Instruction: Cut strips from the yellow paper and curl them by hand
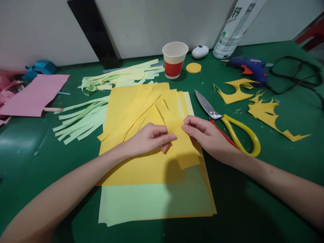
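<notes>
A yellow paper strip [186, 152] is pinched along its edges between my left hand [154, 137] and my right hand [206, 135]. The fingers of both are closed on it. Beneath lie loose yellow paper strips [134, 119] in a slanting heap, on a larger yellow sheet [136, 168]. Pale green sheets [152, 202] stick out under that one toward me. Just right of my right hand rest scissors [215, 116] with one yellow and one red handle; my hand and wrist hide part of the red one.
Pale green strips [86, 118] lie left of the stack. Behind stand a paper cup [174, 60], a yellow disc [193, 68], a white rounded object [200, 52] and a bottle [227, 40]. At right are a glue gun [249, 67] with its cord and yellow scraps [265, 114]. Pink paper [35, 94] lies left.
</notes>
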Available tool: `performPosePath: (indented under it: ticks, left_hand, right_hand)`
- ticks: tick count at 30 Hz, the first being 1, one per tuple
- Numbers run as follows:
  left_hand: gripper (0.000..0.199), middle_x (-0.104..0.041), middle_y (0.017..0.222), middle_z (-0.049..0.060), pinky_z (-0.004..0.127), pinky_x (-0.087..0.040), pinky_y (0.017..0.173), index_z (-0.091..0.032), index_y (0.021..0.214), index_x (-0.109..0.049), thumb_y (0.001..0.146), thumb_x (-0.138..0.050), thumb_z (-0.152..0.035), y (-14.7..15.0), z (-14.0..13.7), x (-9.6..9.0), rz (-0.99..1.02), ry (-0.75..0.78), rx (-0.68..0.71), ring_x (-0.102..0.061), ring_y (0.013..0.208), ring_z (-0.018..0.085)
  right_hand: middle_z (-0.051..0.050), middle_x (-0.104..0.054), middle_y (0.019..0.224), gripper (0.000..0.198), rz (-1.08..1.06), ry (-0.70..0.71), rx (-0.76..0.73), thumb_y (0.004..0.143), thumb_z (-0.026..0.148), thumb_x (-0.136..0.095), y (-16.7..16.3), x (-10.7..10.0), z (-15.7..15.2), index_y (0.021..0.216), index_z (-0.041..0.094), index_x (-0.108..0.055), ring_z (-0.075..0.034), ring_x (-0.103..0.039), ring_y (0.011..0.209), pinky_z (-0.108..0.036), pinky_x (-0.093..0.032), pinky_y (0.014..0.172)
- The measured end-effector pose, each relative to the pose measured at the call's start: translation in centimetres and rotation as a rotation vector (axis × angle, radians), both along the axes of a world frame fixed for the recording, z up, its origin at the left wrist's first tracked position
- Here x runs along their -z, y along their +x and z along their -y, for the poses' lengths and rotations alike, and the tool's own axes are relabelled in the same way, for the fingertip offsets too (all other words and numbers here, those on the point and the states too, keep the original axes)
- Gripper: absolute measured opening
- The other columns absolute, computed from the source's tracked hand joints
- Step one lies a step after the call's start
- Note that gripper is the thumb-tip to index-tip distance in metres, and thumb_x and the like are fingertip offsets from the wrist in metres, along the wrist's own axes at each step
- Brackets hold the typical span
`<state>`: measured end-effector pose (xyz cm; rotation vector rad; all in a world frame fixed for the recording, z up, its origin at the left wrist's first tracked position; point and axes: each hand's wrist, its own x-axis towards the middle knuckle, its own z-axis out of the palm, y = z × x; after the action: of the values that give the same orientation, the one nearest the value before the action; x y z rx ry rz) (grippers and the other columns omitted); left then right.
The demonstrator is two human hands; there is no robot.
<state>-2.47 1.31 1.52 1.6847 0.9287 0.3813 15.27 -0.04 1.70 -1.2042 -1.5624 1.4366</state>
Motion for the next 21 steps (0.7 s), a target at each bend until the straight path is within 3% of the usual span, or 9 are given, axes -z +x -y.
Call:
performPosePath:
  ticks: [3,10,16,21]
  left_hand:
    - [0.041,-0.055,0.048,-0.001,0.017,-0.031,0.041,-0.013,0.050,-0.054,0.084,-0.048,-0.036,0.00,0.04,-0.17,-0.046,0.035,0.049,-0.036,0.038,0.004]
    - [0.043,-0.048,0.043,-0.002,0.018,-0.036,0.046,-0.013,0.046,-0.052,0.083,-0.049,-0.035,-0.03,-0.04,-0.01,-0.002,0.019,-0.030,-0.048,0.043,0.007]
    - [0.042,-0.052,0.046,-0.002,0.018,-0.037,0.047,-0.013,0.049,-0.050,0.084,-0.048,-0.036,-0.07,-0.01,-0.07,0.036,-0.003,-0.088,-0.046,0.043,0.005]
    - [0.041,-0.052,0.047,-0.001,0.019,-0.030,0.041,-0.013,0.051,-0.054,0.083,-0.048,-0.038,-0.01,-0.02,-0.22,-0.052,-0.016,0.060,-0.039,0.039,0.005]
  right_hand:
    - [0.007,-0.032,0.052,0.022,0.008,0.013,0.005,0.080,0.019,-0.045,0.05,0.04,-0.02,0.058,0.019,-0.038,-0.006,-0.035,0.044,-0.019,-0.030,0.041]
    - [0.006,-0.036,0.054,0.018,-0.015,-0.011,0.050,0.080,0.021,-0.044,-0.04,0.19,-0.06,0.063,0.021,-0.040,-0.007,-0.040,0.048,-0.019,-0.034,0.045]
    - [0.005,-0.035,0.058,0.016,0.006,-0.008,0.036,0.081,0.026,-0.044,0.03,0.30,-0.07,0.066,0.021,-0.042,-0.008,-0.036,0.052,-0.020,-0.032,0.047]
    - [0.005,-0.034,0.056,0.020,0.043,0.047,-0.011,0.080,0.023,-0.045,0.12,0.29,-0.04,0.062,0.020,-0.040,-0.009,-0.032,0.052,-0.022,-0.029,0.047]
